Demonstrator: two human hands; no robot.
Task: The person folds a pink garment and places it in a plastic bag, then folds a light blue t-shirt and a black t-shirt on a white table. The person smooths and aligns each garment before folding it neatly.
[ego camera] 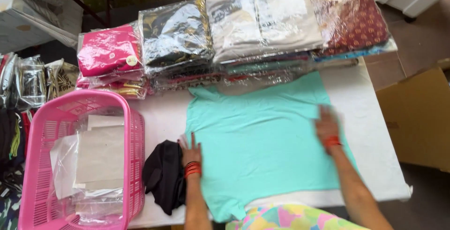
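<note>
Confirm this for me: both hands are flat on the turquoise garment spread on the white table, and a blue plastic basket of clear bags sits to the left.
One thing is off: the basket is pink, not blue. The head view shows it left of the turquoise garment, holding clear bags and paper. The rest stands: the left hand and right hand lie flat on the garment on the white table.

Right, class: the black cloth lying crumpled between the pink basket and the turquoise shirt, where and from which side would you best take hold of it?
Probably pinch the raised bunched top of the black cloth, coming from above and slightly from the basket side. It lies in a loose heap, so folds stand up to grab, and the left hand rests against its right edge on the turquoise shirt. The pink basket stands close on the left.
</note>
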